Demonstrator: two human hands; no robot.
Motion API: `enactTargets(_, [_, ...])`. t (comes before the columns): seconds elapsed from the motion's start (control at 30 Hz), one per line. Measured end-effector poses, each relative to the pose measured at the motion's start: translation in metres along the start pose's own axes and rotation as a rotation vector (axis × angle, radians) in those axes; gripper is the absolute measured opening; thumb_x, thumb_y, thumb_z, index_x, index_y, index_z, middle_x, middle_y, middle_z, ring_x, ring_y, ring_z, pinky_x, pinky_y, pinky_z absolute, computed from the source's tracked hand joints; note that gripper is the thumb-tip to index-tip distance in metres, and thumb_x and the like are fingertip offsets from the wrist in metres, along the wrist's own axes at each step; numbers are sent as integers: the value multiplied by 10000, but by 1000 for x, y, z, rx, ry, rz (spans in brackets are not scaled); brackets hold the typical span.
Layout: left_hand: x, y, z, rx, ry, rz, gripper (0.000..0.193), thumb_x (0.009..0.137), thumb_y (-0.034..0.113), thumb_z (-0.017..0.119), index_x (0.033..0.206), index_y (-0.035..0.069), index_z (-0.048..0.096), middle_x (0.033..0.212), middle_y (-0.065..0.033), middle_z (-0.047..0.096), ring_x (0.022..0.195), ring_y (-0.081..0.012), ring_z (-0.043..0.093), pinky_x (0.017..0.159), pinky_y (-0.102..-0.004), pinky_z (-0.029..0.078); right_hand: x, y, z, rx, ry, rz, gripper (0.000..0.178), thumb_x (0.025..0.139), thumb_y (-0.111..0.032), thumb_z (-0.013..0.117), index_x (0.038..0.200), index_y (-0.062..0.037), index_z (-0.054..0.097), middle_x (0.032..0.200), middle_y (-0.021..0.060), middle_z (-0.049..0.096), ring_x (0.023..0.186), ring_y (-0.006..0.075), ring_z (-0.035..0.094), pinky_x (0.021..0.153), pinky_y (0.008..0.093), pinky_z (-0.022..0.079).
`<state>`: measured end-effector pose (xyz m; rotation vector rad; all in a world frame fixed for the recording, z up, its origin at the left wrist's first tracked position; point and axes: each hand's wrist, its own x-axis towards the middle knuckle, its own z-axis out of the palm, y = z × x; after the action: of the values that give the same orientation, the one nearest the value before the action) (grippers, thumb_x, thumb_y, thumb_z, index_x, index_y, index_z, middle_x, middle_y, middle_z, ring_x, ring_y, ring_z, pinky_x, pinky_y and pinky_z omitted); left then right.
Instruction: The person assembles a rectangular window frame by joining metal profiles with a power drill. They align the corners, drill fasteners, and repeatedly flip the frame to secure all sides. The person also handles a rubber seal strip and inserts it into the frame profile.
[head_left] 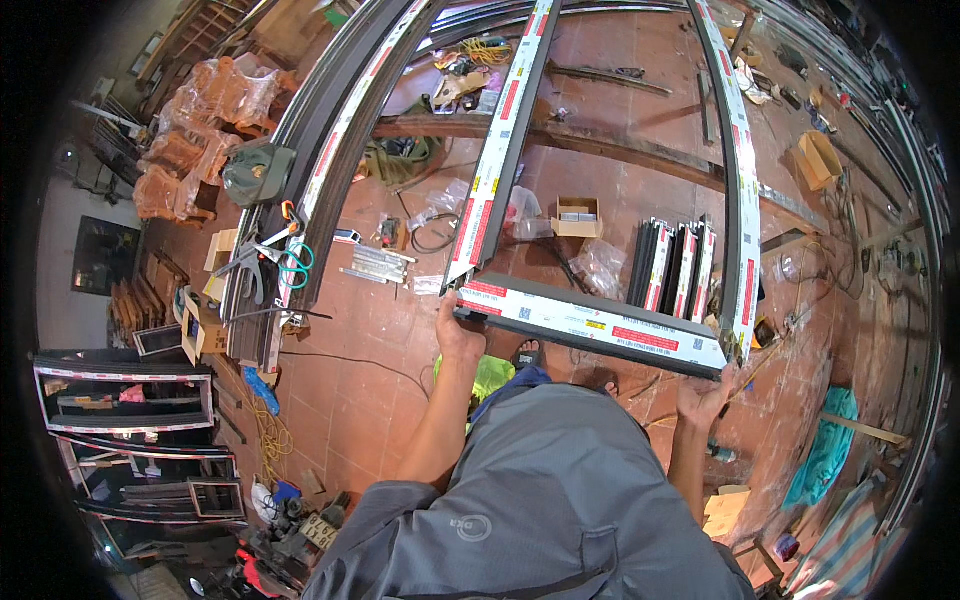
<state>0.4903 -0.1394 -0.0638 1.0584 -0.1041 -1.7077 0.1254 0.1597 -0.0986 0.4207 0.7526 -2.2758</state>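
Note:
A short dark metal profile [590, 322], covered with white and red protective film, lies crosswise in front of my body. My left hand [462, 328] grips its left end, with the fingers partly hidden underneath. At the right end, my right hand [706, 396] holds the corner from below. Two long film-covered rails, the left rail [498, 150] and the right rail [742, 180], run away from me and meet the short profile at its angled ends. A narrow gap shows at the left corner; whether the right corner is tight I cannot tell.
Long profiles [345, 150] lie stacked at left, with teal-handled scissors [296, 266] and a dark cap [258, 173] on them. A wooden beam [630, 150] crosses under the rails. Short profile pieces [680, 265] and a small carton [577, 217] sit between the rails.

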Motion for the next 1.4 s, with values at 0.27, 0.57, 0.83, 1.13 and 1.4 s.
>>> enactTargets(0.27, [17,1,-2,46,21,-4,372,972,390,731,1233,131,676,1181,-65,759,1073,-271,726,938,-493,589,-5,7,4,-36,-44,-14,563,1004,-435,691,1420,-60,631,1401,95,702,1284,302,652,1085,489,506])
enactTargets(0.57, [-1,40,-26,510,-103,-136,493,1034,530,646,1295,113,634,1219,-59,697,1037,-259,688,857,-420,545,3,25,22,-117,40,-303,463,1009,-350,730,1328,-23,648,1237,97,752,1131,240,710,1016,405,542])
enactTargets(0.83, [0,134,-13,1389,-365,507,263,1054,240,708,1190,26,640,953,-53,637,897,-153,638,748,-289,497,-11,35,55,36,230,-394,352,1005,-337,738,1227,-78,654,1107,72,767,993,233,754,899,396,613])
enactTargets(1.13, [-57,-65,271,1666,-1572,926,470,858,146,856,1288,37,700,1246,-167,705,1167,-328,657,1005,-407,503,-12,37,76,222,275,-360,364,969,-215,766,1287,-96,636,1092,56,740,1019,225,734,895,408,614])
enactTargets(1.4, [-105,-271,350,1768,-2372,1027,804,844,491,849,1523,161,573,1627,-85,497,1562,-347,386,1229,-615,277,-7,35,75,297,350,-417,392,935,-145,800,1277,-42,637,1161,78,713,1046,188,694,950,365,573])
